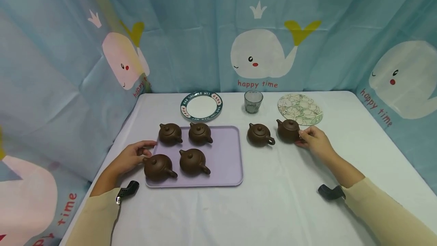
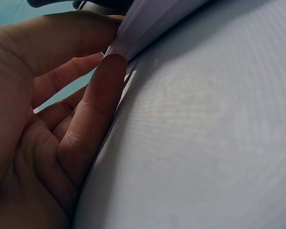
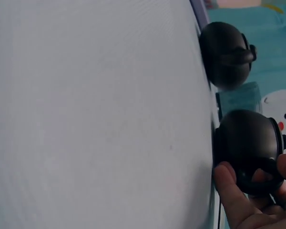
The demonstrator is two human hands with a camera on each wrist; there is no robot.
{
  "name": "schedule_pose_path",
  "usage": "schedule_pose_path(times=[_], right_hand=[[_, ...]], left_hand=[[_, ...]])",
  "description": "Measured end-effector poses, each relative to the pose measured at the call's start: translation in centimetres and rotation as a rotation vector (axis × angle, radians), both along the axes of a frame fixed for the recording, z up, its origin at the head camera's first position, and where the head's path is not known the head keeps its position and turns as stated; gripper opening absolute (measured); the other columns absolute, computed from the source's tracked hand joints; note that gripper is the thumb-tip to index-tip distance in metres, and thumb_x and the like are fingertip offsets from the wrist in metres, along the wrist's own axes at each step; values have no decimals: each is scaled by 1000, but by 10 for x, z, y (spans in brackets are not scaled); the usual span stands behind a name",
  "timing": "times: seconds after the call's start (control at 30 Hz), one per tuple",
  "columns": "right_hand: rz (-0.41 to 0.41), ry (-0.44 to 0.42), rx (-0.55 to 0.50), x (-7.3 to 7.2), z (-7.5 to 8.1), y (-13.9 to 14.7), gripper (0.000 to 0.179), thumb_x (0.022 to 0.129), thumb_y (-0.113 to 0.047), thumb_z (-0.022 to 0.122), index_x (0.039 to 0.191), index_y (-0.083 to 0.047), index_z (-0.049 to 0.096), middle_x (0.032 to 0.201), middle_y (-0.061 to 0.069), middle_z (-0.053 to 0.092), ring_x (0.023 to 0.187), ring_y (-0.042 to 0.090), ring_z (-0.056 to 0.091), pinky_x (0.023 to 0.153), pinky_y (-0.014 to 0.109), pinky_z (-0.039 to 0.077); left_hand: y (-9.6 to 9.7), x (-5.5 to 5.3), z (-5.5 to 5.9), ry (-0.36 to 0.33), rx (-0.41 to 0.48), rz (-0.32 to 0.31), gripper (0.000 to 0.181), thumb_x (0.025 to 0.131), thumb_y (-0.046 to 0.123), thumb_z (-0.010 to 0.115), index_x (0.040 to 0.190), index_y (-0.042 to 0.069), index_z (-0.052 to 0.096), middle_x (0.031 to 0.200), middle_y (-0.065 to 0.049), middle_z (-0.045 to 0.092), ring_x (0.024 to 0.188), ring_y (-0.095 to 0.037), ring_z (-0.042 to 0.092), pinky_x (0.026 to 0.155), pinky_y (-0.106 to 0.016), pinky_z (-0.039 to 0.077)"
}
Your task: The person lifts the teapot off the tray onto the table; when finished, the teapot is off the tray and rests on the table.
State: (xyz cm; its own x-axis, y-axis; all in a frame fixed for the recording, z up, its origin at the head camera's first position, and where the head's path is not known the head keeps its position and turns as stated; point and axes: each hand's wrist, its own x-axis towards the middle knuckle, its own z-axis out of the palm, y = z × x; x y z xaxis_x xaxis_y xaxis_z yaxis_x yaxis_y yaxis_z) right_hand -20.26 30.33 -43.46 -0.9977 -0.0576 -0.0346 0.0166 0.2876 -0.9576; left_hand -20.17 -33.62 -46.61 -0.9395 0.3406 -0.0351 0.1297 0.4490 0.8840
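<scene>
My right hand grips the handle of a brown teapot, its spout pointing away to the left. The right wrist view shows fingers and thumb around the handle of this teapot. Just left of it sits another brown teapot. My left hand touches the left edge of a lilac tray; in the left wrist view its fingertips rest against the tray rim. Several similar teapots stand on the tray, and the nearest left one is close beside my left hand.
Behind the tray lies a white plate with a green patterned rim. A clear glass stands at the back middle, and a round floral mat lies behind the held teapot. A blue curtain surrounds the white table.
</scene>
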Motion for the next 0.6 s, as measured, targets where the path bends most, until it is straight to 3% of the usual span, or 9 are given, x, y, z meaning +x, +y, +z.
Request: schedule_pose_path(times=[0.2, 0.27, 0.5, 0.6], right_hand=[[24, -79, 141, 1, 5, 6, 38, 104, -27, 44, 110, 11, 42, 120, 28, 45, 97, 32, 66, 76, 36, 55], [32, -98, 184, 1, 5, 8, 42, 104, -32, 45, 111, 9, 44, 119, 27, 47, 95, 32, 67, 72, 37, 55], [59, -82, 189, 0, 8, 13, 42, 102, -31, 49, 112, 10, 46, 119, 27, 50, 90, 30, 68, 73, 36, 55], [47, -73, 270, 2, 12, 12, 43, 101, -34, 52, 113, 7, 50, 117, 26, 53, 87, 27, 68, 72, 35, 55]], left_hand=[[0, 1, -1, -3, 21, -4, 56, 81, -9, 65, 135, -10, 47, 89, -19, 62, 81, -13, 58, 66, -22, 46], [0, 1, -3, -5, 21, -2, 56, 82, -9, 65, 135, -10, 47, 89, -19, 62, 81, -13, 58, 67, -21, 46], [1, -3, -2, -6, -32, 13, 53, 84, -6, 66, 135, -5, 50, 89, -16, 62, 83, -15, 58, 69, -23, 48], [2, -2, -1, -6, -55, 17, 52, 84, -6, 65, 134, -5, 51, 89, -16, 62, 82, -15, 58, 68, -23, 48]])
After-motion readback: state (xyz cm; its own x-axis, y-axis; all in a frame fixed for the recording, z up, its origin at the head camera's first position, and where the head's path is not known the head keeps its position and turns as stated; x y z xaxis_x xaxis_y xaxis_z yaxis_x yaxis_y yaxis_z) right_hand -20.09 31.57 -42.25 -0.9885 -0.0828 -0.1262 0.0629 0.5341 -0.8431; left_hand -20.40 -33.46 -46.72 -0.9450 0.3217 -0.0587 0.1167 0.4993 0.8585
